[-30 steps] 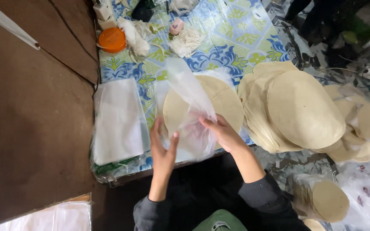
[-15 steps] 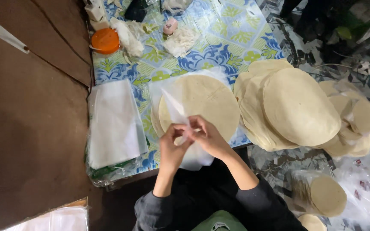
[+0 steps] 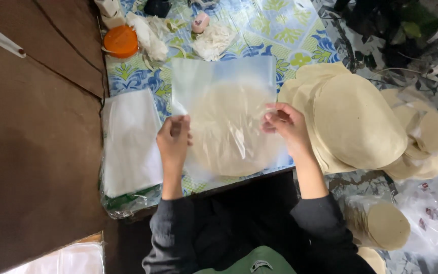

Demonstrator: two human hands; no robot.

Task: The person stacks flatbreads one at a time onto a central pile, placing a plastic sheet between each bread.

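A clear plastic bag (image 3: 224,96) is stretched flat between my hands above the low table. My left hand (image 3: 174,143) pinches its left edge and my right hand (image 3: 286,127) pinches its right edge. Through the bag shows a round pale flatbread stack (image 3: 226,147) lying on the table's near edge. The table wears a blue and green flowered cloth (image 3: 280,35).
A stack of white plastic bags (image 3: 130,142) lies left of my left hand. A large pile of round flatbreads (image 3: 356,122) sits to the right, with bagged flatbreads (image 3: 381,226) lower right. An orange lid (image 3: 121,40) and white string bundles (image 3: 213,41) lie at the table's far side.
My hands were together at the bag's mouth over the flatbreads. They have moved apart, and the bag is now spread wide and flat between them.
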